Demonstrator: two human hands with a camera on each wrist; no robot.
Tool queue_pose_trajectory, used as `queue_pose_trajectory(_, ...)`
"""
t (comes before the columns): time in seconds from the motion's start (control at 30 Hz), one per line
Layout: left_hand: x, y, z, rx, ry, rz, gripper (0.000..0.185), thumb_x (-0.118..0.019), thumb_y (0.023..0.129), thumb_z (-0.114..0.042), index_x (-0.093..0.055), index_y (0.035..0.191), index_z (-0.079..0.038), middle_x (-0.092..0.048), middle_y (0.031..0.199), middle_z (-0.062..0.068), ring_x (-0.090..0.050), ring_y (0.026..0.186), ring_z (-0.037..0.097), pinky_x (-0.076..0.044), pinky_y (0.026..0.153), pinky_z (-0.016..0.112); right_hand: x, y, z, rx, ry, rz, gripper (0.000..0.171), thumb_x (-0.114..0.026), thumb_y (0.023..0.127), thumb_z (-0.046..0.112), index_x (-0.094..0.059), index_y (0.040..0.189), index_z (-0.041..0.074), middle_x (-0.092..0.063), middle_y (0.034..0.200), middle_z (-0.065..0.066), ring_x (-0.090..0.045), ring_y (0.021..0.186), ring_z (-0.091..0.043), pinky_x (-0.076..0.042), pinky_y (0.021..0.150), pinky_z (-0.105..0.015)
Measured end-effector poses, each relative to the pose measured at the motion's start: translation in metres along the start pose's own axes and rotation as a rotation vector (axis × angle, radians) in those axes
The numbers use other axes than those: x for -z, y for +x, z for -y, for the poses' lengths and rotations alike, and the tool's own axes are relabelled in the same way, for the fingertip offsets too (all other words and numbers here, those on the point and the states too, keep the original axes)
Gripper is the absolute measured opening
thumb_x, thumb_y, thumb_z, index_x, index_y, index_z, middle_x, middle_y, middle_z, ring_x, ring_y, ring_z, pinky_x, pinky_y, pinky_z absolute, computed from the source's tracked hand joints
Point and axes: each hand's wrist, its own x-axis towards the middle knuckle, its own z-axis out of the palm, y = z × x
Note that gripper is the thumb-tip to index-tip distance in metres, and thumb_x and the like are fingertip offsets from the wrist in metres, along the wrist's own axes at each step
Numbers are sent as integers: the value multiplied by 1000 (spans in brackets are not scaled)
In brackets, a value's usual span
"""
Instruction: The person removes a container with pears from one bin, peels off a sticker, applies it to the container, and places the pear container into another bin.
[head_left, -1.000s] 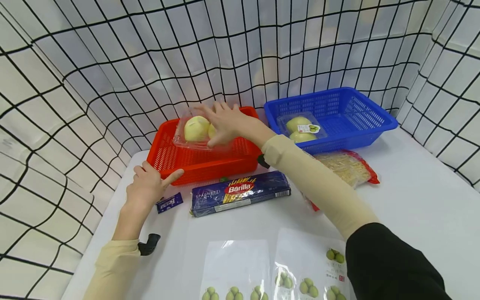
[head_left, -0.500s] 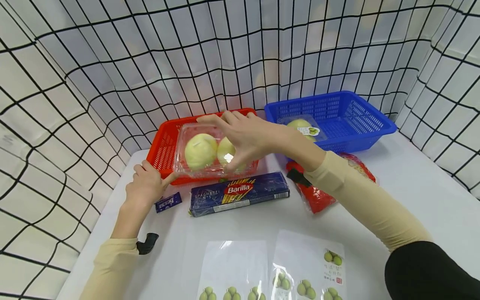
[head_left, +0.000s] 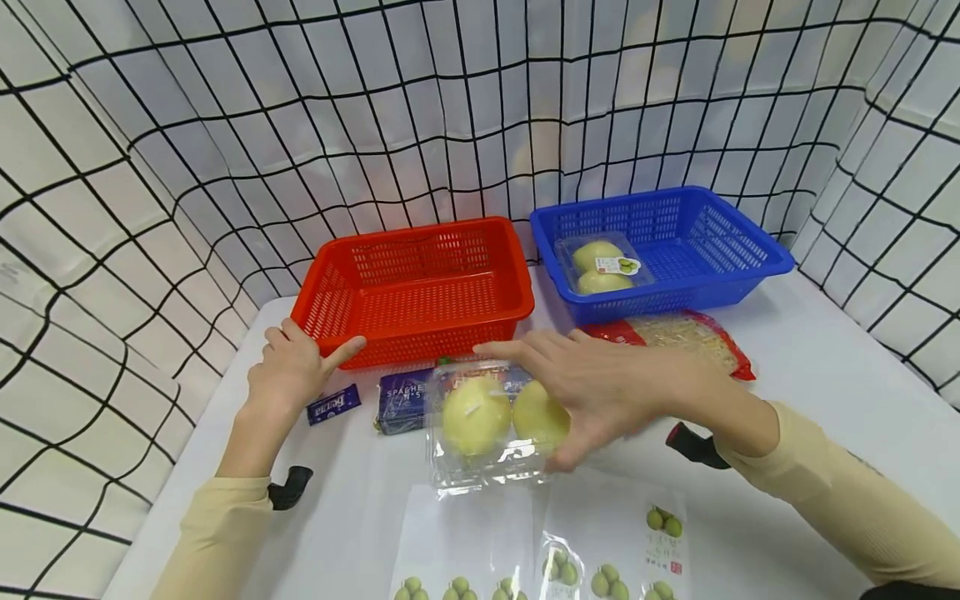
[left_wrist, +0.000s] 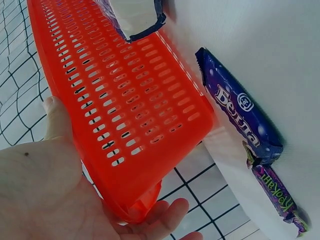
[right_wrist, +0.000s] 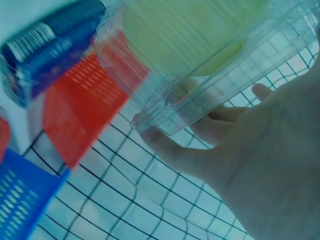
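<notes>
My left hand (head_left: 288,367) grips the front left corner of the red plastic basket (head_left: 416,343); in the left wrist view the thumb lies along its rim and the fingers curl at the corner. My right hand (head_left: 600,387) holds a clear plastic fruit container (head_left: 476,417) with two pale green fruits by its right end, in front of the basket. In the right wrist view the fingers (right_wrist: 170,150) grip its edge. The container partly hides a blue spaghetti pack (head_left: 402,400). Nothing lies inside the red basket.
A blue basket (head_left: 667,292) at the back right holds a similar fruit container (head_left: 603,265). A noodle bag (head_left: 690,337) lies before it. Small wrapped candies (left_wrist: 240,107) lie left. Printed clear bags (head_left: 468,542) lie at the front. Black netting (head_left: 420,108) surrounds the table.
My right hand has lifted the fruit container out of the red basket and carried it forward and right, over the spaghetti pack. The left hand has stayed on the basket corner.
</notes>
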Motion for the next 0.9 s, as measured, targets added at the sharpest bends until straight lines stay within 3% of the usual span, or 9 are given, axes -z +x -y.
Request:
queue_pose_trajectory(0.3, 0, -1, -1, 9, 0, 16, 121, -42, 88, -86, -28, 136, 25, -42, 106, 36, -55, 93, 52, -58, 67, 59, -26, -23, 1, -36, 82, 43, 121, -79, 72, 63, 1, 162, 45, -37, 160, 5, -37, 144, -12, -37, 120, -56)
queue_pose_trajectory(0.53, -8, -4, -1, 19, 3, 27, 123, -40, 88, -87, -25, 137, 25, -41, 109, 37, -56, 97, 54, -59, 71, 62, -48, -39, 4, -31, 51, 40, 123, -79, 72, 59, 3, 162, 45, -41, 150, 10, -39, 139, -10, -40, 118, -51)
queue_pose_trajectory(0.9, 1, -1, -4, -1, 5, 24, 123, -40, 90, -84, -20, 139, 26, -40, 111, 40, -62, 86, 54, -59, 73, 66, -58, -37, -2, -9, 50, 52, 123, -79, 75, 58, 4, 163, 43, -41, 147, 6, -40, 132, -8, -45, 114, -49)
